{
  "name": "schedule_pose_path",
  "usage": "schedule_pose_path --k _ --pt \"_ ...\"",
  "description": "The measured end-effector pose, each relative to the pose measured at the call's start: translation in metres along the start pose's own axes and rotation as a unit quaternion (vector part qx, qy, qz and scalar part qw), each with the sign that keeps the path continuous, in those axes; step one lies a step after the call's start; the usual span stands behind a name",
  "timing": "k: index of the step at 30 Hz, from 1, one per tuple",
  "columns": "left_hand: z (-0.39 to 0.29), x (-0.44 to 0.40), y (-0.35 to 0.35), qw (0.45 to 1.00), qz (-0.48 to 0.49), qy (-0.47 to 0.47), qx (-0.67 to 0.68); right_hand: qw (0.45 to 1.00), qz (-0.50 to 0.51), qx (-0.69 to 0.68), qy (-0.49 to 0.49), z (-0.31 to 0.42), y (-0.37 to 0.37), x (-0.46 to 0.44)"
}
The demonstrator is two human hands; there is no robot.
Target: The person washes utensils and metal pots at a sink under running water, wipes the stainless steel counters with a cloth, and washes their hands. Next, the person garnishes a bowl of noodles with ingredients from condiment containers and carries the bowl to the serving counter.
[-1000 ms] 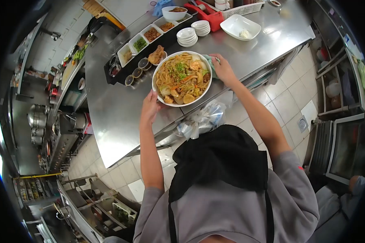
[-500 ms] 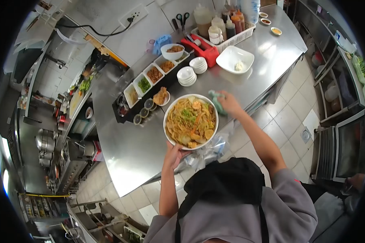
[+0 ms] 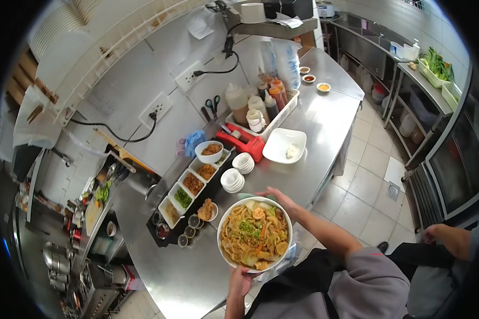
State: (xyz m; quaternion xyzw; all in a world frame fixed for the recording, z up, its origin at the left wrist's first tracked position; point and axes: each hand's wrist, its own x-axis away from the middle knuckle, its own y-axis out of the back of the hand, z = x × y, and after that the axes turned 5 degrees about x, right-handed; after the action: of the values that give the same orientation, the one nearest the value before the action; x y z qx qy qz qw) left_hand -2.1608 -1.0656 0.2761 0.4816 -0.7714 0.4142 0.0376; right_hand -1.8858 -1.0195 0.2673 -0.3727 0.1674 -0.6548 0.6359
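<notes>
My left hand point(image 3: 239, 283) grips the near rim of a large white bowl point(image 3: 220, 249), its thumb on the edge and the fingers out of sight beneath. Stir-fried noodles point(image 3: 253, 234) fill the bowl, with shrimp, cabbage and chopped green onion on top. At the far side of the bowl, my right hand point(image 3: 278, 199) is closed on a green cloth point(image 3: 244, 196), pressed close to the outer wall. Most of the cloth is hidden behind the rim and the fingers. Left of the bowl sits a small dish of fried food point(image 3: 207, 210), with small sauce cups point(image 3: 189, 232) beside it.
Topping containers point(image 3: 183, 199) line a black holder by stacked small white bowls point(image 3: 232, 181). Behind are a red tool point(image 3: 245, 142), a square white bowl point(image 3: 283, 147) and a basket of squeeze bottles point(image 3: 285, 114). Another person's hand point(image 3: 437, 234) shows at right.
My view has tilted up, so the counter sits lower in the picture. My right hand has moved with the green cloth from right of the bowl to its far side. The left hand keeps its grip.
</notes>
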Motion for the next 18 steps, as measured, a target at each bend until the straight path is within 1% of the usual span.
schedule_pose_path --k 1,2,3,4,6,7,8,10,13,14,15,17,18 --pt "-0.005 0.001 -0.004 1.0 0.003 0.011 -0.006 0.992 -0.041 0.108 0.049 0.009 0.002 -0.002" --pt "-0.009 0.003 -0.013 1.0 0.012 0.01 -0.02 0.968 -0.079 0.216 0.098 0.019 0.003 -0.007" --pt "-0.014 0.004 -0.023 0.999 0.022 0.005 -0.036 0.929 -0.114 0.32 0.147 0.03 0.004 -0.012" --pt "-0.017 0.003 -0.033 0.998 0.031 0.002 -0.051 0.907 -0.135 0.354 0.183 0.042 0.013 -0.001" --pt "-0.016 -0.005 -0.048 0.998 0.017 0.025 -0.057 0.908 -0.134 0.373 0.134 0.065 0.035 0.041" --pt "-0.012 -0.009 -0.058 0.998 0.009 0.038 -0.059 0.941 -0.047 0.327 0.08 0.07 0.063 0.058" --pt "-0.011 -0.014 -0.073 0.996 0.019 0.048 -0.066 0.96 0.042 0.276 0.023 0.072 0.085 0.073" --pt "0.004 -0.036 -0.093 0.996 0.035 0.049 -0.062 0.973 0.125 0.197 0.003 0.09 0.087 0.116" --pt "0.027 -0.07 -0.142 0.995 0.029 0.043 -0.088 0.974 0.091 0.205 0.02 0.1 0.115 0.14" --pt "0.036 -0.077 -0.16 0.994 0.017 0.045 -0.101 0.971 0.05 0.229 0.044 0.113 0.118 0.149" --pt "0.043 -0.091 -0.174 0.992 0.034 0.05 -0.11 0.974 0.025 0.219 0.048 0.124 0.131 0.154" --pt "0.064 -0.125 -0.197 0.994 0.066 0.053 -0.065 0.978 -0.025 0.199 0.056 0.146 0.158 0.163" --pt "0.072 -0.139 -0.217 0.993 0.073 0.053 -0.074 0.98 -0.025 0.185 0.066 0.155 0.175 0.164"
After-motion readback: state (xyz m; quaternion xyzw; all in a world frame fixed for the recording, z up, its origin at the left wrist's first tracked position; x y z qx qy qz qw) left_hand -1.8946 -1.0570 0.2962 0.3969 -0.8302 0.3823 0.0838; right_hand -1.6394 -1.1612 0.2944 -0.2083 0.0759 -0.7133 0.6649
